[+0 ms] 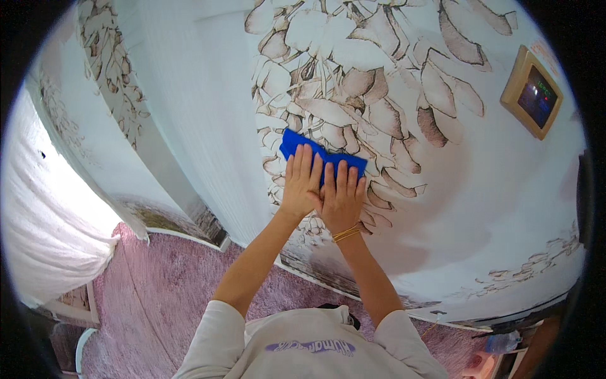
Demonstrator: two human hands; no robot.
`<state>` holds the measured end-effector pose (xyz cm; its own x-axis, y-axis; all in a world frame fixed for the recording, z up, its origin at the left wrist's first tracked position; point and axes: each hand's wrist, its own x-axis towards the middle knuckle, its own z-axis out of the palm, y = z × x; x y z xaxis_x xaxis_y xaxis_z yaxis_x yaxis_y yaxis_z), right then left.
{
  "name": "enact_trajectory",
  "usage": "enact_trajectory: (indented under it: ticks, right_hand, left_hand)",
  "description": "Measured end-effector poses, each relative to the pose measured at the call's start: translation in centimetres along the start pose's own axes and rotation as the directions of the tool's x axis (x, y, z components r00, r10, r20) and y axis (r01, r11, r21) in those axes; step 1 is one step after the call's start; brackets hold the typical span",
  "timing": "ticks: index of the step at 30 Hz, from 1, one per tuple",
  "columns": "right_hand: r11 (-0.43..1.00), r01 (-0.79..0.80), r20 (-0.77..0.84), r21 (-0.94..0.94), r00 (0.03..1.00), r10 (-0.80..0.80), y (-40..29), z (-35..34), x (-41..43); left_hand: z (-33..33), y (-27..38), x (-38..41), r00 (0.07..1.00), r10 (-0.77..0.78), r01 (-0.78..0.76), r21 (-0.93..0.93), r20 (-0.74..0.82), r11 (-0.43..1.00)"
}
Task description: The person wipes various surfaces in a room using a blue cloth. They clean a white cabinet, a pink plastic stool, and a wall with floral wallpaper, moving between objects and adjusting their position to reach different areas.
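Observation:
A folded blue cloth (350,163) lies flat against a white wall (454,189) printed with brown-outlined petals. My left hand (300,180) presses on the cloth's left part, fingers stretched upward. Just right of it, my right hand (342,196) presses the cloth's right part with its fingers slightly spread. The two hands touch near the thumbs. Yellow bands circle my right wrist. The palms hide the lower part of the cloth.
A gold-framed wall control panel (532,92) with a lit display is at the upper right. White curtain fabric (57,213) hangs at the left. Pinkish carpet (142,293) covers the floor. A clear plastic container (503,342) and a pink item (480,365) sit at the lower right.

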<state>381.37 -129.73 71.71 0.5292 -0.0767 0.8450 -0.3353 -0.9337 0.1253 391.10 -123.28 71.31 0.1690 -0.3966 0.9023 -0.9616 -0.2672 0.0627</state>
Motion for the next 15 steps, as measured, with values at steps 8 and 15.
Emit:
enact_trajectory:
  ticks: [8, 15]
  right_hand:
    - [0.981, -0.153, -0.148, -0.119, 0.980, 0.134, 1.2, -6.2, 11.0]
    - [0.976, -0.106, -0.215, -0.192, 0.975, 0.063, -0.2, -2.2, 6.9]
  left_hand:
    - [-5.9, -0.8, 12.5, 0.994, 0.108, -0.109, -0.007, -0.023, 0.994]
    - [-2.2, -2.8, 6.6, 0.989, 0.084, -0.089, -0.039, -0.118, 0.995]
